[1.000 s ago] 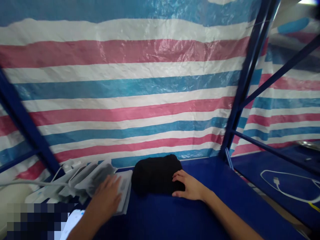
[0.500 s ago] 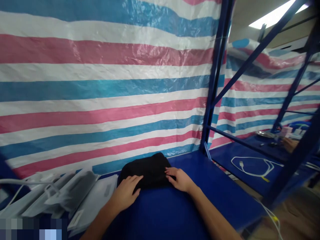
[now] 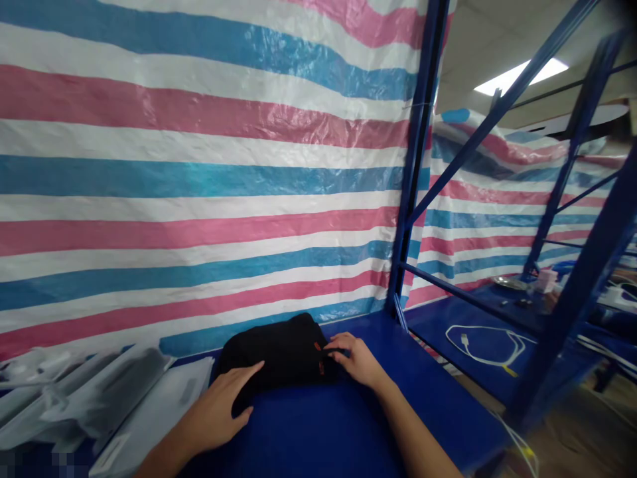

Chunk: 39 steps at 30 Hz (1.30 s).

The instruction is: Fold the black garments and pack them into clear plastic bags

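Observation:
A soft black pouch [image 3: 281, 348] lies on the blue shelf top [image 3: 328, 431], close against the striped sheet. Small orange marks show near its right end. My left hand [image 3: 219, 408] is at the pouch's left front, fingers stretched and thumb apart, holding nothing. At the right end, my right hand [image 3: 358, 362] pinches a thin dark strip of the pouch between thumb and fingers. Whether that strip is a strap or a zip pull is too small to tell.
Several grey-white plastic-wrapped packets [image 3: 119, 392] lie to the left. Blue metal posts and braces [image 3: 411, 166] rise on the right. Beyond them a white cable [image 3: 490, 362] lies coiled on another blue shelf. A red, white and blue striped sheet [image 3: 199, 239] hangs behind.
My right hand has gone from resting on the pouch's edge to pinching a strip there, and orange marks now show. My left hand has slid slightly back. The camera view has shifted.

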### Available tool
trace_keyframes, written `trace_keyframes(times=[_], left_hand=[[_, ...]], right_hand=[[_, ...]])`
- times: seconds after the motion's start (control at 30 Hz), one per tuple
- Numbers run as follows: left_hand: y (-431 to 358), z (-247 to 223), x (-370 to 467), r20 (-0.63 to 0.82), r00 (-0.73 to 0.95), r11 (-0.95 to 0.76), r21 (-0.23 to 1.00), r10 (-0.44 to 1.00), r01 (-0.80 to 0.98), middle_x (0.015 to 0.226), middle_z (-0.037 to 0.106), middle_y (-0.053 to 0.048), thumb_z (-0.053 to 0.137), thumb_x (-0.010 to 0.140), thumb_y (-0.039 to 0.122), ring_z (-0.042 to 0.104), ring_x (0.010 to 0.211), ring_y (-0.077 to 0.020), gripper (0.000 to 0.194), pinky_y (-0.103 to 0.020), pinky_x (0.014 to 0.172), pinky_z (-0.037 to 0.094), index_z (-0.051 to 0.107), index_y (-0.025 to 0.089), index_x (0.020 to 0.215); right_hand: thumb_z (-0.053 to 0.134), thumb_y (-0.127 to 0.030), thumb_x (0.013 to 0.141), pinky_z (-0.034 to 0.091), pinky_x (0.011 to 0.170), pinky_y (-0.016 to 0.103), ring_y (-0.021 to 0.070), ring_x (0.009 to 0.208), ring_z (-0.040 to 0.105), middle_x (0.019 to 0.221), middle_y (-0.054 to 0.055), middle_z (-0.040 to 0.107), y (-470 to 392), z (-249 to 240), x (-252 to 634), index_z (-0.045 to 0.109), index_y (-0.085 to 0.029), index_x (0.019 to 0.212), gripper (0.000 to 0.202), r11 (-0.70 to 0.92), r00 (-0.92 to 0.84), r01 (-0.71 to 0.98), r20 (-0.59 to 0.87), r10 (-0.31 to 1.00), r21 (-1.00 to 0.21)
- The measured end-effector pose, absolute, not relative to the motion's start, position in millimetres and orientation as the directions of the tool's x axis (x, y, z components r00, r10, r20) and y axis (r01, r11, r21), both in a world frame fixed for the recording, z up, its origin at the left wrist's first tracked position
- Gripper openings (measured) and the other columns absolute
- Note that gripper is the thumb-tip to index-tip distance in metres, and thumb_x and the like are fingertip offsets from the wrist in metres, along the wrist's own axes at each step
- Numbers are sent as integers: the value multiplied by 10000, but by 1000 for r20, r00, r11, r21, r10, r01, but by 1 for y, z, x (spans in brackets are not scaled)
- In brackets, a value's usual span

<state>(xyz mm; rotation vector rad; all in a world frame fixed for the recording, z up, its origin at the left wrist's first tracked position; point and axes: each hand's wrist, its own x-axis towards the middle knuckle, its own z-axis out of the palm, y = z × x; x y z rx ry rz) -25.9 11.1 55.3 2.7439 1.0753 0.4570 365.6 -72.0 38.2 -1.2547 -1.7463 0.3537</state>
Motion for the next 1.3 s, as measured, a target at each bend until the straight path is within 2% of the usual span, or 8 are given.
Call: trace_keyframes(times=[0.1, 0.27, 0.47, 0.7, 0.9, 1.0, 1.17, 1.3], left_hand=[[6, 58, -31, 277, 688, -742, 259, 671, 619, 1572, 592, -25, 645, 918, 310, 592, 1418, -290, 739, -447, 1191, 490, 441, 375, 1625], [3, 59, -32, 337, 656, -736, 254, 676, 628, 1446, 696, -35, 581, 1013, 439, 659, 1332, -295, 427, -470, 1158, 519, 680, 349, 1419], [9, 57, -22, 375, 575, -686, 342, 727, 643, 1369, 744, -28, 516, 1042, 458, 708, 1255, -279, 415, -446, 1102, 558, 689, 331, 1396], [9, 55, -22, 453, 476, -649, 392, 753, 652, 1260, 794, -6, 511, 1042, 450, 756, 1161, -268, 352, -409, 1049, 586, 743, 311, 1268], [-8, 59, -12, 660, 307, -683, 439, 686, 584, 1213, 797, -37, 612, 1015, 503, 768, 1104, -263, 332, -395, 983, 619, 717, 282, 1239], [-22, 59, -7, 687, 348, -745, 437, 638, 503, 1098, 806, -38, 671, 994, 491, 778, 1011, -241, 277, -367, 923, 627, 732, 265, 1143], [-33, 66, -11, 639, 475, -792, 417, 605, 446, 1002, 811, -17, 669, 994, 469, 768, 934, -219, 224, -337, 876, 613, 775, 275, 1037], [-27, 72, -18, 537, 433, -688, 514, 724, 512, 1070, 825, -9, 668, 977, 462, 777, 968, -232, 243, -340, 890, 613, 789, 284, 1091]], right_hand=[[647, -269, 968, 544, 1039, 464, 291, 1142, 711, 1159, 59, 807, -73, 41, 364, 826, -306, 1115, 235, 439, -21, 563, 519, 855, -700], [659, -306, 962, 553, 931, 425, 279, 987, 728, 1021, 55, 807, -72, 39, 361, 816, -273, 1035, 176, 391, -26, 608, 475, 880, -691], [668, -353, 964, 549, 899, 420, 287, 964, 723, 1009, 69, 792, -71, 33, 364, 797, -256, 1028, 174, 316, 9, 673, 435, 900, -668], [783, -234, 866, 535, 995, 443, 308, 1106, 649, 1090, 90, 753, -78, 38, 347, 746, -241, 1179, 316, 404, -136, 760, 484, 865, -509], [765, -409, 961, 487, 1097, 536, 336, 1245, 583, 1316, 139, 674, -97, 55, 304, 610, -232, 1423, 519, 557, -275, 773, 631, 725, -304], [730, -464, 988, 480, 1118, 519, 327, 1277, 579, 1360, 138, 663, -104, 62, 273, 572, -239, 1469, 554, 643, -365, 719, 644, 672, -263], [664, -332, 1038, 544, 956, 373, 245, 1044, 694, 1107, 86, 757, -85, 79, 230, 718, -211, 1159, 180, 709, -453, 617, 583, 675, -341], [751, -142, 920, 537, 811, 274, 188, 855, 724, 959, 25, 782, -54, 92, 218, 750, -211, 996, 103, 681, -490, 572, 475, 731, -457]])
